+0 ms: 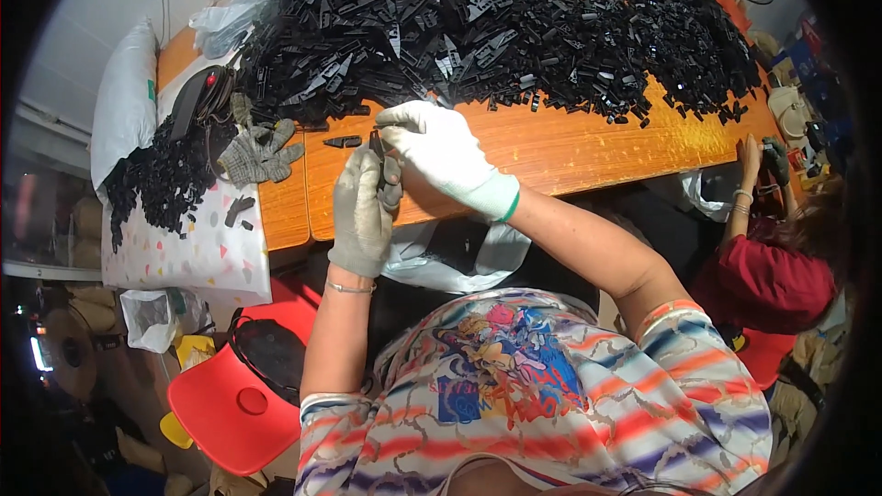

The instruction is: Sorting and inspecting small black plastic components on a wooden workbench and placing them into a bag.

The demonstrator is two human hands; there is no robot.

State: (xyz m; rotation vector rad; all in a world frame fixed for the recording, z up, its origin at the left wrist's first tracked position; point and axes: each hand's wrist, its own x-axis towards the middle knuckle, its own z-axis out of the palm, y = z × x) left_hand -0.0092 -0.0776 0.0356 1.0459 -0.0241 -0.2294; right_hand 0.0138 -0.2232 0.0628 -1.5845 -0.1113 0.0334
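My left hand (359,211), in a grey-coated glove, is closed around a small dark plastic piece (375,143) held upright just above the table's front edge. From the right my right hand (444,149), in a white glove with a green cuff, reaches across, its fingers pinched at the top of that same piece. The gloves hide most of the piece. On the wood just beyond the left fingertips lies another pointed black plastic piece (343,141). A large heap of black plastic pieces (395,32), long and pointed, spreads behind both hands.
Right of it is a heap of smaller black pieces (625,37). At left are knitted gloves (260,152), a dark device with a red light (202,96), and a white sack (129,101). A white bag (503,257) hangs below the table edge. A co-worker in red (772,276) sits right.
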